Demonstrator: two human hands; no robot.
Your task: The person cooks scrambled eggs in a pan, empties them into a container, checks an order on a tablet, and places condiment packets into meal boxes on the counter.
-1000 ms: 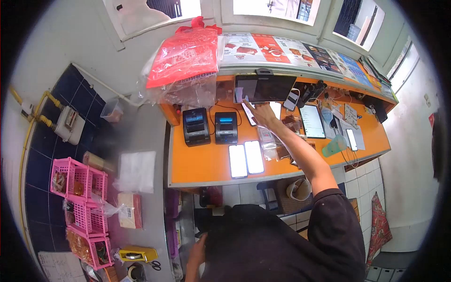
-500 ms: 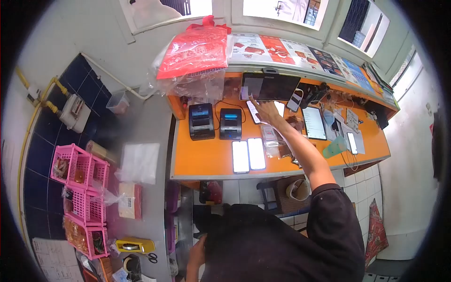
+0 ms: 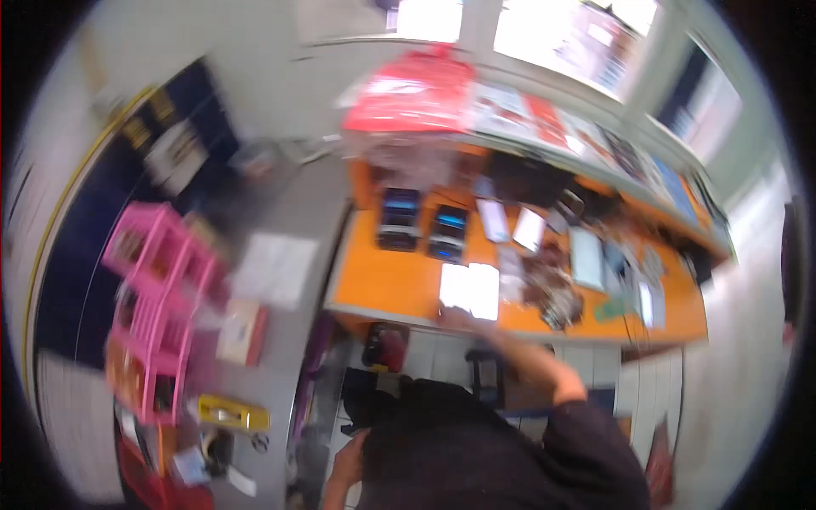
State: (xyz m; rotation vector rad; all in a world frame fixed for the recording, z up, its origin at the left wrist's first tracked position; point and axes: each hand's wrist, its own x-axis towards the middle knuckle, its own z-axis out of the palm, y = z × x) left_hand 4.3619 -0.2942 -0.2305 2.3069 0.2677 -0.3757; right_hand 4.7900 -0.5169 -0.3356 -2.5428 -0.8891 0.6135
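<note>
My right hand (image 3: pixel 457 318), blurred by motion, is at the front edge of the orange desk (image 3: pixel 374 293). It overlaps the lower end of the left of two bright-screened phones (image 3: pixel 484 293) lying side by side; whether it touches them I cannot make out, and its fingers are smeared. Low beside my body hangs my left hand (image 3: pixel 347 461), its fingers mostly hidden. Behind the phones stand two black receipt printers (image 3: pixel 399 221) with blue lights. Farther back lie two more phones (image 3: pixel 529 228) and a tablet (image 3: pixel 586 259).
On the steel counter (image 3: pixel 293 331) at left are pink baskets (image 3: pixel 153 314), a yellow tape dispenser (image 3: pixel 234 413) and scissors (image 3: pixel 260 442). A red plastic bag (image 3: pixel 412 89) sits on the shelf above the desk. Cables and a green cup (image 3: pixel 614 308) clutter the desk's right side.
My right hand has left the dark screen at the back and come down to the two bright phones at the front. The view has shifted and blurred. My left hand stays low.
</note>
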